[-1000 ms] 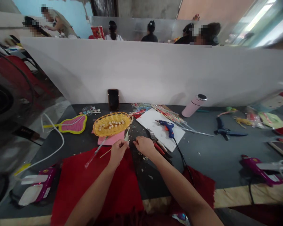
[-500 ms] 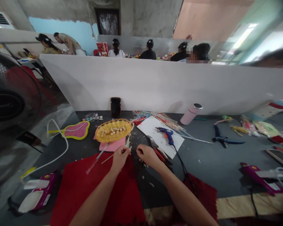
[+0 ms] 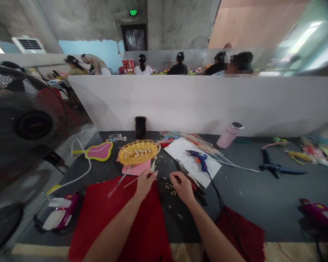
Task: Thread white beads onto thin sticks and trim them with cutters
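My left hand (image 3: 145, 183) is closed in a pinch over the top edge of a red cloth (image 3: 106, 218); a tiny pale piece shows at its fingertips. A thin stick (image 3: 130, 182) lies beside it. My right hand (image 3: 181, 184) is over the dark table with its fingers curled together; whatever they hold, if anything, is too small to make out. Small pale bits (image 3: 170, 189) are scattered just left of it. Beyond my left hand, a yellow basket (image 3: 125, 157) with white beads (image 3: 142, 151) rests partly on pink paper (image 3: 136, 167).
A blue glue gun (image 3: 198, 157) lies on white paper (image 3: 175, 147), near red-handled pliers (image 3: 194, 182). Farther off stand a phone (image 3: 140, 127) and a pink bottle (image 3: 229, 135) before a white partition (image 3: 180, 103). A fan (image 3: 32, 123) is at left; people sit beyond the partition.
The whole view has shifted, with table objects appearing farther right. My right hand has turned slightly, showing more of the pale bits beside it. My left hand keeps its pinch.
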Available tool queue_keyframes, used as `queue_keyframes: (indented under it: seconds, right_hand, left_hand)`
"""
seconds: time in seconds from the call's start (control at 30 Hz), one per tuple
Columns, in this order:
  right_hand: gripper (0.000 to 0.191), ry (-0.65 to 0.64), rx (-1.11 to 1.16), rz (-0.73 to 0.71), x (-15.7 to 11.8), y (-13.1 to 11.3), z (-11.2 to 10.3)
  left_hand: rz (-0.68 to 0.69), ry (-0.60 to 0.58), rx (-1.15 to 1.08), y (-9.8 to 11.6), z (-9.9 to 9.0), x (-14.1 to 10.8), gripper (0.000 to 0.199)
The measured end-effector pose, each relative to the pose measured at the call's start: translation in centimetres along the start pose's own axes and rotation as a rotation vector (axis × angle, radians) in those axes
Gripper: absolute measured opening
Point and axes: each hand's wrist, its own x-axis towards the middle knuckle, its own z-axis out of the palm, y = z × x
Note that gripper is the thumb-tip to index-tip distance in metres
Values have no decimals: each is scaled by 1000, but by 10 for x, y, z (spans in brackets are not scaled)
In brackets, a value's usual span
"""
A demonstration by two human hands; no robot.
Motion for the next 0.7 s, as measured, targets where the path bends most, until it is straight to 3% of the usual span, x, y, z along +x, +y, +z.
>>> queue_keyframes:
  seconds: [0.2,0.43,0.7]
  right_hand:
    - [23,23,44,18,1,5,4]
    - [31,25,50,38,2,12,9]
    - [28,42,85,31,6,-15,10]
  left_hand:
    - [-60,-7,-52,2,2,2,28]
    - [-134,-137,-190,16,5,12,36]
    - [-206,-240,-337,35,10,12,38]
